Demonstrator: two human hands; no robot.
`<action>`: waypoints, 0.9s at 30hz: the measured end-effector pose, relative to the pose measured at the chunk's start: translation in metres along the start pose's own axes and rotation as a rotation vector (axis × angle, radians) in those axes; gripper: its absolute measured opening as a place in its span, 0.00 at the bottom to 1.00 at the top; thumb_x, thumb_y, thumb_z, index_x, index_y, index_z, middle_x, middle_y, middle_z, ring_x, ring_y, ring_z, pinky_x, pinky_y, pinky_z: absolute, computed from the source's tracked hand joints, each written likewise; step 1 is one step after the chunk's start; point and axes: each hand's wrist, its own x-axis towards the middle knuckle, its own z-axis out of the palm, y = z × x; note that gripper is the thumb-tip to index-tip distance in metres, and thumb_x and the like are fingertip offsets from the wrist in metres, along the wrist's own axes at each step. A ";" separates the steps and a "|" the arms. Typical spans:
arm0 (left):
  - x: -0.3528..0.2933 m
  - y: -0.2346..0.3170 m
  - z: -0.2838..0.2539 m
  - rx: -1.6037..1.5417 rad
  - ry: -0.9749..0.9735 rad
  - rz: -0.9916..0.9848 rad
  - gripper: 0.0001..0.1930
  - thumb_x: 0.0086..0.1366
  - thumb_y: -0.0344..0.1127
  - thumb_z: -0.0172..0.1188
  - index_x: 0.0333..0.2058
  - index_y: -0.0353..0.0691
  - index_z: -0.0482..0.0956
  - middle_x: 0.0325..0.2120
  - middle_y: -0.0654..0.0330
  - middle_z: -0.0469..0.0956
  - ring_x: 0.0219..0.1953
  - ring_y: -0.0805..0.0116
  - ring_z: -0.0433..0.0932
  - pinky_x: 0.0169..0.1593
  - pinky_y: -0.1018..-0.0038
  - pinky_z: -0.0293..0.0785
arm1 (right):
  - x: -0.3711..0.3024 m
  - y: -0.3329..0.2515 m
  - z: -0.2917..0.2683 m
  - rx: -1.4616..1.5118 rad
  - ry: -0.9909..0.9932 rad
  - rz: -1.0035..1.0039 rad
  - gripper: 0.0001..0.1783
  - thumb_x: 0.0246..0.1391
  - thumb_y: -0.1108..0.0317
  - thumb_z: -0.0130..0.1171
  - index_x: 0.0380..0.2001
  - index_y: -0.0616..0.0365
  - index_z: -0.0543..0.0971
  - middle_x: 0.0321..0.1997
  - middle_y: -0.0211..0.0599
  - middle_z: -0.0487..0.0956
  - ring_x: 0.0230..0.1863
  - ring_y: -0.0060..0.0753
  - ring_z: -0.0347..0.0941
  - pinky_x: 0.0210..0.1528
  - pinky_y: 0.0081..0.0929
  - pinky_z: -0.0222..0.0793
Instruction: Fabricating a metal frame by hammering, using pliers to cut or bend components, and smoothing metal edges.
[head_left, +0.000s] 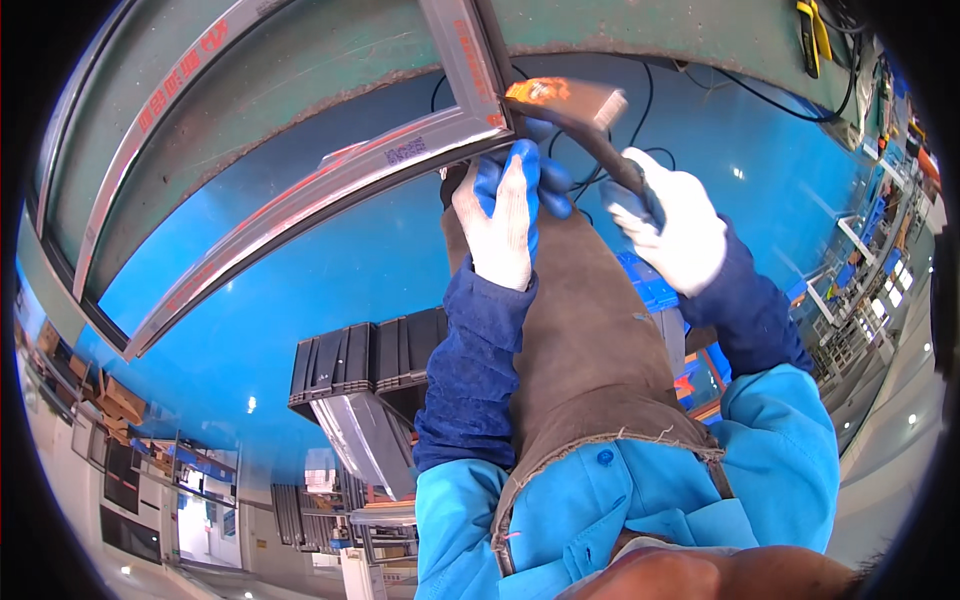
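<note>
One hammer (606,153) is clenched in the gloved right hand (683,222), its head beside the corner of a metal frame (400,150) overhanging the table (330,60); whether the left hand (503,222), at that corner, grips I cannot tell.

Grey rectangular frame (405,150) with red markings overhung the green tabletop (330,50); dark-handled hammer (575,98), kinda blurry, was tilted right by its corner.

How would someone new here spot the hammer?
Find the green table, then the grey frame jutting over its edge. Near the frame's right corner, the right hand grips the hammer. Its orange-marked head distinguishes it from the yellow tool on the table.
</note>
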 end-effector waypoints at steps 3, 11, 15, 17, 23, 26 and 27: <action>-0.003 -0.003 0.005 -0.019 0.010 0.018 0.18 0.68 0.40 0.52 0.47 0.30 0.74 0.22 0.52 0.79 0.16 0.69 0.73 0.21 0.81 0.70 | 0.006 -0.005 -0.008 -0.079 -0.021 0.053 0.12 0.46 0.71 0.56 0.37 0.61 0.73 0.23 0.31 0.74 0.20 0.26 0.64 0.25 0.22 0.60; -0.004 0.001 0.010 -0.033 -0.027 0.073 0.18 0.69 0.42 0.51 0.46 0.30 0.73 0.22 0.52 0.79 0.15 0.68 0.73 0.21 0.78 0.73 | -0.011 0.009 0.003 -0.381 0.137 -0.211 0.16 0.46 0.74 0.56 0.42 0.63 0.73 0.24 0.30 0.74 0.21 0.23 0.64 0.27 0.18 0.61; -0.004 -0.001 0.010 -0.122 0.001 0.020 0.16 0.67 0.41 0.54 0.43 0.31 0.73 0.19 0.54 0.78 0.14 0.69 0.73 0.18 0.79 0.71 | 0.001 -0.010 -0.008 0.032 -0.042 0.066 0.18 0.47 0.75 0.56 0.45 0.63 0.73 0.24 0.30 0.74 0.20 0.23 0.65 0.28 0.17 0.62; 0.000 -0.006 0.012 -0.087 0.047 0.043 0.16 0.67 0.41 0.53 0.41 0.32 0.74 0.17 0.55 0.76 0.13 0.70 0.72 0.17 0.79 0.69 | 0.010 -0.002 -0.005 -0.174 -0.013 -0.121 0.17 0.47 0.70 0.57 0.42 0.63 0.73 0.24 0.34 0.76 0.18 0.31 0.66 0.26 0.23 0.64; 0.000 -0.010 0.017 0.022 0.111 0.049 0.18 0.68 0.45 0.51 0.38 0.33 0.77 0.12 0.58 0.73 0.11 0.70 0.71 0.17 0.79 0.70 | 0.003 -0.011 -0.010 -0.059 0.027 -0.053 0.17 0.45 0.67 0.59 0.40 0.61 0.72 0.24 0.39 0.77 0.17 0.41 0.67 0.25 0.31 0.66; 0.002 -0.011 0.017 0.043 0.121 0.043 0.19 0.69 0.46 0.50 0.38 0.33 0.78 0.11 0.59 0.73 0.10 0.70 0.71 0.18 0.79 0.70 | 0.008 -0.014 -0.015 -0.002 0.006 0.035 0.18 0.44 0.67 0.59 0.40 0.60 0.72 0.24 0.40 0.77 0.18 0.42 0.68 0.26 0.31 0.66; 0.003 -0.011 0.016 0.040 0.125 0.042 0.19 0.69 0.46 0.50 0.38 0.33 0.78 0.11 0.59 0.73 0.10 0.69 0.71 0.17 0.79 0.70 | 0.013 -0.013 -0.016 -0.051 -0.020 0.038 0.18 0.44 0.66 0.59 0.40 0.60 0.72 0.25 0.41 0.77 0.19 0.43 0.68 0.27 0.32 0.67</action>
